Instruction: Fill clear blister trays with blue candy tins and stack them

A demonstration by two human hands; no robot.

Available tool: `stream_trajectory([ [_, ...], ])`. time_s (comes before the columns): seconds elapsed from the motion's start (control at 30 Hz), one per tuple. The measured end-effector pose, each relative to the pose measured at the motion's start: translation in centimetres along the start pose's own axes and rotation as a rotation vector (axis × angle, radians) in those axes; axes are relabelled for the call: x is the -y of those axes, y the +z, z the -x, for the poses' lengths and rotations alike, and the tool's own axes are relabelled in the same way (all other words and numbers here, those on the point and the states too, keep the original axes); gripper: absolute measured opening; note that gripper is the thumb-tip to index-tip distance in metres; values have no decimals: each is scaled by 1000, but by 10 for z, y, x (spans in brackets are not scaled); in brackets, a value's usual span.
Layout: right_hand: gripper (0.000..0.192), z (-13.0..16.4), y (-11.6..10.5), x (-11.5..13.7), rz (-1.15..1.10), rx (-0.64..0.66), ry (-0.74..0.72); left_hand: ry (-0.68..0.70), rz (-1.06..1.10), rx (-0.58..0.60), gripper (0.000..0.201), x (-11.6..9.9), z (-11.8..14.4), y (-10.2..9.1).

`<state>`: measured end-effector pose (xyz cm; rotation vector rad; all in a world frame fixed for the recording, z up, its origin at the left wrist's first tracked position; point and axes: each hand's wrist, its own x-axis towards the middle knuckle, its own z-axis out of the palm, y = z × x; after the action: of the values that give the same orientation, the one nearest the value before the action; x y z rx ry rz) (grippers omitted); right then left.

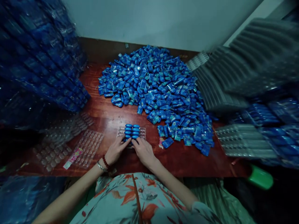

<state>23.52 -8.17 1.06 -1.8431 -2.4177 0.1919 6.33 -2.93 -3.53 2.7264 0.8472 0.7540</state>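
A clear plastic blister tray (142, 132) lies on the brown table (109, 118) just in front of me, with two short columns of small blue items (132, 130) seated in its middle pockets. My left hand (115, 149) and my right hand (143, 151) rest at the tray's near edge, fingertips meeting over the nearest blue item. Whether either hand pinches an item is hidden by the fingers. Beyond the tray spreads a large heap of small blue packets (156, 87).
Empty clear blister trays (88, 144) lie at the left, one with a pink strip (73, 157). Stacks of wrapped blue goods (44, 56) rise at the left. Piled trays (243, 140) and grey stacks (245, 62) crowd the right, with a green object (260, 177).
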Motion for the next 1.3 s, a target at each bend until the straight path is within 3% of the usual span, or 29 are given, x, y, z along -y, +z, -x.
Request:
stream_trajectory([
  [0.1, 30, 12, 4, -16, -128, -187, 126, -34, -39, -87, 42, -3, -4, 0],
  [0.17, 31, 21, 3, -40, -169, -317, 255, -86, -53, -150, 41, -8, -16, -4],
  [0.23, 30, 24, -1, -74, -131, -349, 379, -134, -44, -148, 34, -14, -42, -10],
  [0.3, 29, 20, -7, -109, -21, -255, 441, -166, -51, -24, 29, -19, -83, -13],
  [0.43, 50, 2, -16, -151, 138, 34, 298, -335, -174, 482, 38, -21, -179, 3],
  [0.53, 51, -6, -15, -152, 166, 133, 225, -365, -145, 648, 46, -16, -226, 26],
  [0.63, 45, -3, -10, -147, 170, 139, 262, -352, -94, 683, 39, -10, -240, 45],
  [0.73, 36, 5, -5, -150, 62, 70, 255, -322, -35, 655, 29, -4, -237, 50],
  [0.8, 28, 12, -4, -155, -119, -32, 245, -295, 19, 617, 26, 2, -232, 43],
  [0.93, 21, 27, -1, -148, -550, -235, 307, -241, 123, 485, 20, 12, -208, 1],
  [1.03, 25, 38, 6, -118, -895, -249, 294, -237, 207, 357, 22, 14, -161, -45],
  [1.13, 23, 41, 19, -80, -973, -297, 220, -273, 400, 134, 27, 11, -98, -81],
  [1.2, 20, 38, 27, -61, -882, -334, 110, -355, 436, 91, 26, 6, -57, -90],
  [1.3, 30, 32, 34, -51, -661, -319, -101, -476, 422, 55, 22, -7, -12, -80],
])
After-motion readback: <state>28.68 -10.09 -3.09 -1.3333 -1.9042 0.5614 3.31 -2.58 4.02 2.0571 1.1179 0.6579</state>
